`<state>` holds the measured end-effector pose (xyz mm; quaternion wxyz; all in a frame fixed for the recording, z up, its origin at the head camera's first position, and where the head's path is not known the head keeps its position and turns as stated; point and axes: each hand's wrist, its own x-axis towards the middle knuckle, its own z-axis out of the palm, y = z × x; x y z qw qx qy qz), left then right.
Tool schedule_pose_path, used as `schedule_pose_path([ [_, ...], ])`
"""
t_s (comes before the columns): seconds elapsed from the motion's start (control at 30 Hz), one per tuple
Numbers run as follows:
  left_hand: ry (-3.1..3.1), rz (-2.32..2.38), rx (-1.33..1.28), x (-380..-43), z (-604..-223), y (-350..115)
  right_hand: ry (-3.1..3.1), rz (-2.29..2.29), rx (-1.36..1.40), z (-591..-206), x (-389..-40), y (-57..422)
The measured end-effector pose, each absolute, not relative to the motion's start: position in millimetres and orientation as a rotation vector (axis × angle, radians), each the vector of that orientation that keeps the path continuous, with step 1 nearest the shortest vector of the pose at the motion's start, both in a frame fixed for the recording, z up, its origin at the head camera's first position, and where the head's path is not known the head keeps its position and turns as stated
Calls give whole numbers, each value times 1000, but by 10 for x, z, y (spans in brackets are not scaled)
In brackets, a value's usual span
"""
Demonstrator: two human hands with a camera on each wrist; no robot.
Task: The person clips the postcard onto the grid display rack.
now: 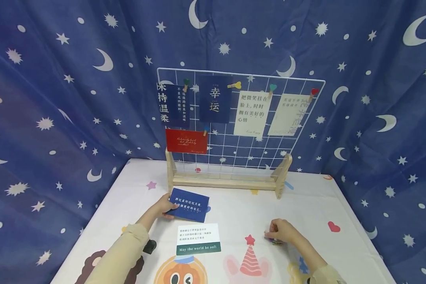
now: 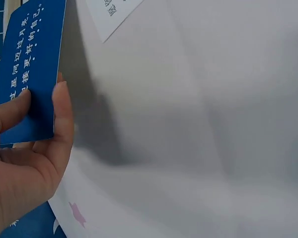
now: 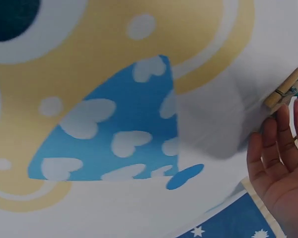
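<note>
My left hand (image 1: 164, 206) grips a dark blue card (image 1: 189, 206) with white writing by its left end. In the left wrist view the thumb lies across the card's face and the fingers sit behind it. My right hand (image 1: 285, 231) is low over the table at the right, its fingertips on a small wooden clothespin (image 3: 284, 93) with a green part at one end. The thumb is hidden in the right wrist view. A white card with a green band (image 1: 198, 239) lies flat on the table between the hands.
A white wire grid (image 1: 227, 144) on a wooden stand (image 1: 223, 182) stands at the back. Several cards hang on it by clothespins, among them a red card (image 1: 187, 141) at lower left. A patterned cloth covers the table (image 1: 234, 209); a starry blue curtain (image 1: 74, 98) hangs behind.
</note>
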<state>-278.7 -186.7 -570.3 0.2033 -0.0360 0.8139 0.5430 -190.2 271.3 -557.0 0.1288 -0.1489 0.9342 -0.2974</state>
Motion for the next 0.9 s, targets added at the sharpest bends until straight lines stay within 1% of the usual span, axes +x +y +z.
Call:
schedule_pose_path([
  [0.03, 2294, 1478, -136, -2673, -5498, -1799, 2718, -859, -436, -5569, -1904, 2705],
  [0.07, 2308, 1479, -141, -2602, -5393, -1770, 2720, -849, -444, -5573, -1906, 2696],
  [0.13, 2343, 1469, -113, -2510, -5294, -1752, 2725, -827, -463, -5571, -1901, 2670],
  [0.4, 2386, 1545, -16, -2451, -5302, -1777, 2776, -720, -506, -5520, -1876, 2563],
  [0.67, 2351, 1634, -57, -2383, -5255, -1748, 2749, -753, -467, -5524, -1878, 2602],
  [0.9, 2350, 1708, -49, -2417, -5219, -1672, 2745, -784, -482, -5484, -1901, 2651],
])
